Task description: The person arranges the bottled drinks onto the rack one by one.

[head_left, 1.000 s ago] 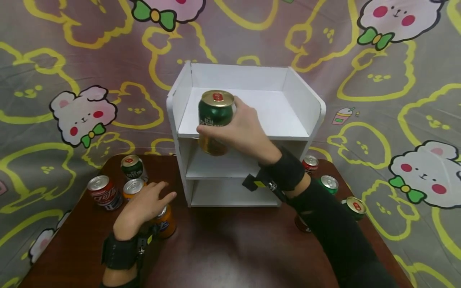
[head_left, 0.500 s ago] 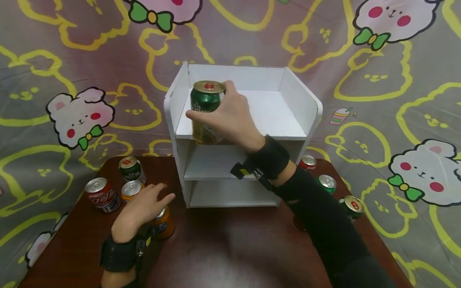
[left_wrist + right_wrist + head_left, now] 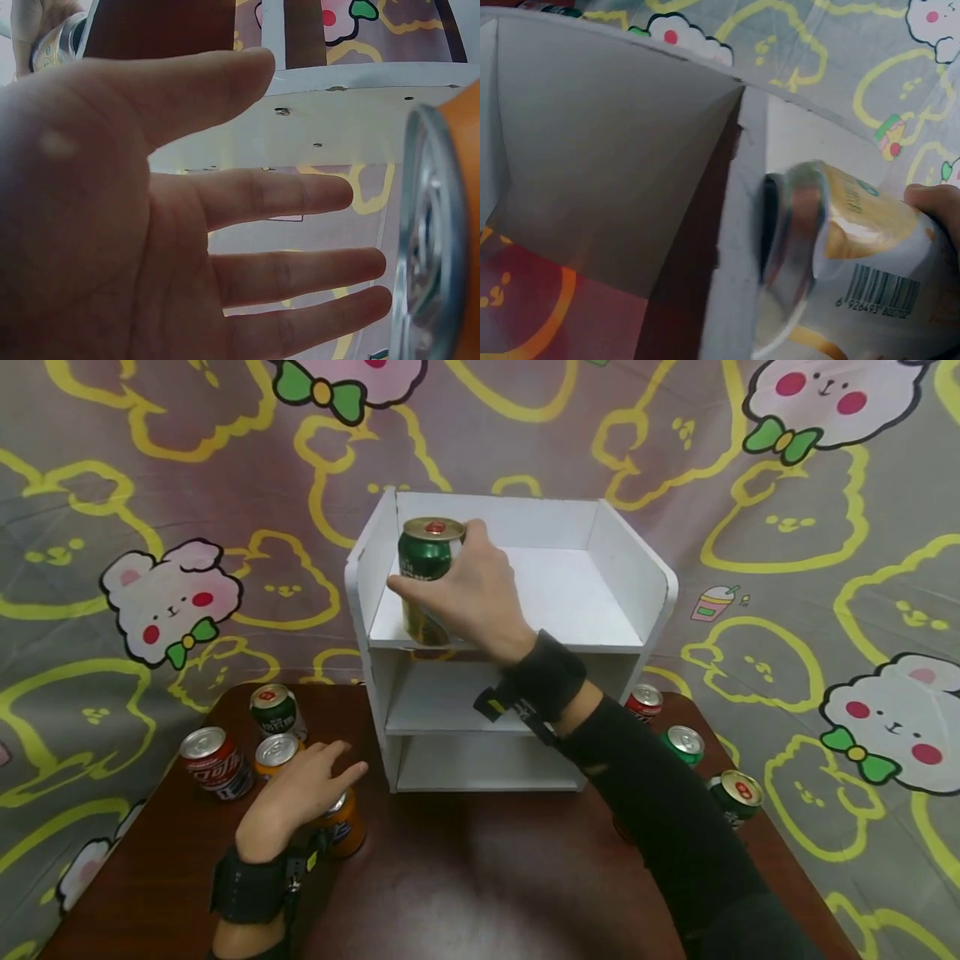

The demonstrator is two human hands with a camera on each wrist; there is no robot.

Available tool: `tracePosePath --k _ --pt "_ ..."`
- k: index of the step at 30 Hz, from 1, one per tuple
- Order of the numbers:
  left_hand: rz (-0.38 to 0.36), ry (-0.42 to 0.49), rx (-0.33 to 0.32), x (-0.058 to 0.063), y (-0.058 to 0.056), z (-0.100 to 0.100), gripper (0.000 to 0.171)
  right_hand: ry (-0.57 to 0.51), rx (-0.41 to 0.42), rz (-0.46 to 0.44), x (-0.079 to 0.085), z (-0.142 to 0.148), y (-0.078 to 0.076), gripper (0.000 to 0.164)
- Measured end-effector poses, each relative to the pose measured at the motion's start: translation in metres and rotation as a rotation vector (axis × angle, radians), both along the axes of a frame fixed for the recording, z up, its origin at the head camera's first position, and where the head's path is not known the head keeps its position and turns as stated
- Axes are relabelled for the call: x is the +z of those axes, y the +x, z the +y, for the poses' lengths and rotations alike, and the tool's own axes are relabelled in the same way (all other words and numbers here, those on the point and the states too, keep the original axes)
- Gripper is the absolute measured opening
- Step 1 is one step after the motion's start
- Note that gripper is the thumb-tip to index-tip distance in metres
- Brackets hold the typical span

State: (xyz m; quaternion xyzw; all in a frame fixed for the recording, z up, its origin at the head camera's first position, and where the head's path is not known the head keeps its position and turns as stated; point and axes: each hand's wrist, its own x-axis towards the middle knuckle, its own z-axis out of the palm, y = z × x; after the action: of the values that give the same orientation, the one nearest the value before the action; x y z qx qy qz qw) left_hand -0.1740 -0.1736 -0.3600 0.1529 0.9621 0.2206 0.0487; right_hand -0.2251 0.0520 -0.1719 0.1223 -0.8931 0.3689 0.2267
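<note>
My right hand [image 3: 480,597] grips a green and gold drink can [image 3: 423,556] with thumb and fingers, upright at the left front of the white shelf unit's top board [image 3: 570,602]. In the right wrist view the can [image 3: 870,262] shows its barcode, and its base is close over the board's front edge. My left hand [image 3: 296,793] hovers with fingers spread over two orange cans, one [image 3: 277,749] behind it and the other [image 3: 345,831] beside it. Nothing lies in that palm [image 3: 112,195]; an orange can [image 3: 465,225] stands just beyond the fingertips.
Left on the brown table [image 3: 480,885] stand a red can [image 3: 217,764] and a green can [image 3: 276,710]. Along the right side are a red can [image 3: 645,700], a green can [image 3: 684,743] and a dark green can [image 3: 737,797]. A patterned curtain [image 3: 787,635] hangs behind.
My right hand has carried the green and gold can up and slightly left, from in front of the shelf unit to its top board's edge. My left hand has stayed put.
</note>
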Motion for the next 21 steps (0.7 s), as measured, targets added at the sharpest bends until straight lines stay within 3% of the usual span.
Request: tracePosePath --k 10,16,21 --pt "-0.002 -0.003 0.0 -0.003 0.0 0.001 0.068 0.047 -0.071 0.119 -0.014 -0.011 -0.008 0.087" --pt "0.009 -0.003 -0.001 -0.002 -0.001 -0.001 0.067 0.125 -0.092 0.106 -0.026 -0.016 -0.008 0.09" --pt "0.002 -0.01 -0.005 -0.003 -0.001 0.0 0.07 0.1 -0.073 0.133 -0.032 -0.016 -0.009 0.088"
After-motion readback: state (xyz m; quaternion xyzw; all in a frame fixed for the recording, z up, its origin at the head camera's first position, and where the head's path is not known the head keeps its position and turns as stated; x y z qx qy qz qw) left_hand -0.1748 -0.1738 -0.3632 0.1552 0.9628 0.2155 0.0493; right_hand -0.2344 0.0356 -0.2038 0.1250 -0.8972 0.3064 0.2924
